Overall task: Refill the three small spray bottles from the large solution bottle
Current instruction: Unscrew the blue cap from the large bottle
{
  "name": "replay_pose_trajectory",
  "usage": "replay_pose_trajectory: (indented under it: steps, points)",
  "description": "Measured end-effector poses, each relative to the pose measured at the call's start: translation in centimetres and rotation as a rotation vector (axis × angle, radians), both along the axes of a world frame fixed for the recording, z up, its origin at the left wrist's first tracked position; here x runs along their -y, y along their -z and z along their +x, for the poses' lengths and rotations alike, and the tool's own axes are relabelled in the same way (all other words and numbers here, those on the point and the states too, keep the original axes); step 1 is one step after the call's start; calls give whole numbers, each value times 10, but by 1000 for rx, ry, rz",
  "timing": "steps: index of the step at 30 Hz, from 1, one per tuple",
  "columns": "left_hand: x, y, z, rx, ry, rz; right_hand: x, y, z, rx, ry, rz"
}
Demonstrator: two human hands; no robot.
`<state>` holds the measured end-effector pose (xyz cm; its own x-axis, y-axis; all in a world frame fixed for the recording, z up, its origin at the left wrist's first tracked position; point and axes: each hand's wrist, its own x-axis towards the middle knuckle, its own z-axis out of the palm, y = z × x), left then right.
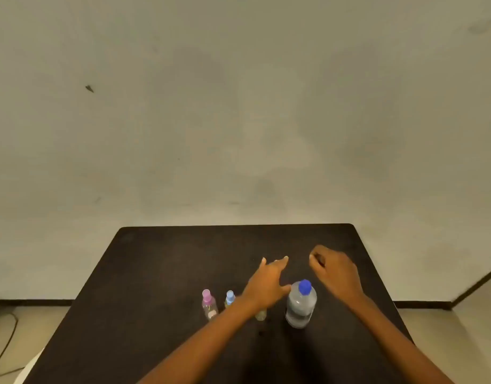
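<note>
Left hand (266, 284) released, fingers spread, above small spray bottles (209, 304); right hand (336, 273) clenched, empty, beyond large bottle (301, 306) on dark table (155, 273).

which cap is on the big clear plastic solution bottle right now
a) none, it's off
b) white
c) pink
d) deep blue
d: the large clear plastic bottle, standing upright on the black table, has a deep blue cap seated on its neck.
</note>
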<state>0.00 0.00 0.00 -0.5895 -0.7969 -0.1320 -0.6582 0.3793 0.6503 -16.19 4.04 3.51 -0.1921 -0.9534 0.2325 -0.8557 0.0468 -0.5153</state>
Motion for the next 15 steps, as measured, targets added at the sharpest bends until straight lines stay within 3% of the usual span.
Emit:
replay_pose_trajectory:
  steps: [4,9,15]
  points:
    - [-35,28,-22,-185,-156,154,-11,24,-1,-38,-95,244]
    - [-45,51,-42,-349,-296,268,-6,35,2,-129,-84,293]
    - [-48,82,-38,-490,-377,238,-9,43,4,-122,-140,304]
